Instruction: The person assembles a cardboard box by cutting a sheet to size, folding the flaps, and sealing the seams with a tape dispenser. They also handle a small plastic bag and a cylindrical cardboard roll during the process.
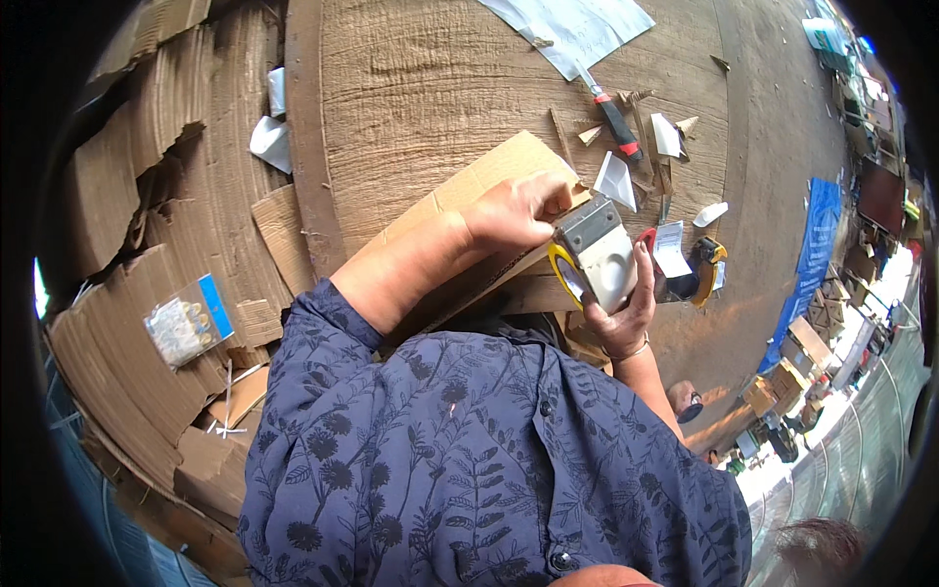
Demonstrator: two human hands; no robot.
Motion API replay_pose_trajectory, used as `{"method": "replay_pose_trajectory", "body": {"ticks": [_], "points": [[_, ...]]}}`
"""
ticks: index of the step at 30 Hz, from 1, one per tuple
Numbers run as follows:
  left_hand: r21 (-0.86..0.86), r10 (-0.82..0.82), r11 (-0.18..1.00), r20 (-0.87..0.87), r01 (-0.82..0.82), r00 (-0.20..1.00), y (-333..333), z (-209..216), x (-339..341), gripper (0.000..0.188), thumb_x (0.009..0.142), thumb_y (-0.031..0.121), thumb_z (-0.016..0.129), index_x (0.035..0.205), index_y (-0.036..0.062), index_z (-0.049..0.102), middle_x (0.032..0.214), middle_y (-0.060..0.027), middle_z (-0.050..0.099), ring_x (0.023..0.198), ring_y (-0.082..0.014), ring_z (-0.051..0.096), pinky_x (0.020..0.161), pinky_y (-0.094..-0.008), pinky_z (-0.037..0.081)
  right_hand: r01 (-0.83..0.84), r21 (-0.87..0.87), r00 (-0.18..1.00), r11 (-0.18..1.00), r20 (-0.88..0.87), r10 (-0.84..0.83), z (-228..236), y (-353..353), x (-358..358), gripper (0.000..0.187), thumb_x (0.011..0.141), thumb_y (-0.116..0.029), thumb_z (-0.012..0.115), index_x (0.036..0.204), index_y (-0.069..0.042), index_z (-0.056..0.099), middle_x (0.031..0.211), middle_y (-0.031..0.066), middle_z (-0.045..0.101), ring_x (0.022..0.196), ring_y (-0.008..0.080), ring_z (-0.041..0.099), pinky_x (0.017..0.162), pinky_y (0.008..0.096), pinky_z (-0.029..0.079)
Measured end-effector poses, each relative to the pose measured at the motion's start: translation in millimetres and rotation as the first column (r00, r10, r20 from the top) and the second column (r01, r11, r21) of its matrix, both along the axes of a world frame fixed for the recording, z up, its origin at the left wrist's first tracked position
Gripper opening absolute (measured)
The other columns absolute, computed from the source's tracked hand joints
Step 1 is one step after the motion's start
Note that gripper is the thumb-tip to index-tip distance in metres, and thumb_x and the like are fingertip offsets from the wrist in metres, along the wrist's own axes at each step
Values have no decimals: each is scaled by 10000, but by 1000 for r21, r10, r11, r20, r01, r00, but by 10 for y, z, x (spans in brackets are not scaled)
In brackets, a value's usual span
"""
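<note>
My left hand (516, 210) is closed at the right end of a flat brown cardboard piece (514, 157), its fingers curled around the edge. Beside it, my right hand (628, 311) grips a hand tool (608, 262) with a grey metal plate bearing two screws, a pale rounded body and a yellow rim. It looks like a tape dispenser, but I cannot be sure. The tool's metal end almost meets my left fingers. Just past my right fingers are a black-and-yellow roll-shaped object (706, 271) and a small printed paper slip (671, 249).
On the wooden table (411, 88) lie a knife with a red-and-black handle (616, 127), wood scraps and white bits. A paper sheet (577, 29) is at the far edge. Layered cardboard (127, 215) and a clear packet (186, 323) are on the left. Another person's head (685, 399) shows on the right.
</note>
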State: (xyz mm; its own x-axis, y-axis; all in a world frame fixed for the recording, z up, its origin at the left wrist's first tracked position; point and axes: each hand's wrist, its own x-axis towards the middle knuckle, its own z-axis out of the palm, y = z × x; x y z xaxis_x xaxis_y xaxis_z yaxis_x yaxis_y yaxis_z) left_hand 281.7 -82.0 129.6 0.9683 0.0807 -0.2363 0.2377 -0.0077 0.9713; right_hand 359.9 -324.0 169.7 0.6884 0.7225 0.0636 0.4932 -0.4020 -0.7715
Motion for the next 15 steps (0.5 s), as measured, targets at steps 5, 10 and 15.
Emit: {"method": "replay_pose_trajectory", "body": {"ticks": [5,10,15], "points": [[-635,-166,766,-39,103,985,190,-279,49,275,851,95,543,1097,-9,607,935,-5,601,794,-90,527,768,-226,452,-4,-71,999,997,-44,1,89,-96,7,853,589,-231,813,1316,29,447,1224,216,552,1100,326,578,960,401,450],[-691,-166,716,-28,101,986,213,-195,22,261,912,148,521,1098,-6,620,892,-6,606,782,-72,530,716,-216,443,-22,-71,1000,997,-6,22,326,84,63,801,584,-200,811,1283,23,490,1125,201,591,994,314,611,879,396,489],[-803,-92,594,-122,-44,988,196,-100,29,289,962,286,531,1020,34,659,802,5,598,693,-66,527,659,-224,466,-161,-93,981,983,95,170,432,297,147,798,571,-178,805,1285,4,499,1045,188,601,895,312,615,809,380,501]]}}
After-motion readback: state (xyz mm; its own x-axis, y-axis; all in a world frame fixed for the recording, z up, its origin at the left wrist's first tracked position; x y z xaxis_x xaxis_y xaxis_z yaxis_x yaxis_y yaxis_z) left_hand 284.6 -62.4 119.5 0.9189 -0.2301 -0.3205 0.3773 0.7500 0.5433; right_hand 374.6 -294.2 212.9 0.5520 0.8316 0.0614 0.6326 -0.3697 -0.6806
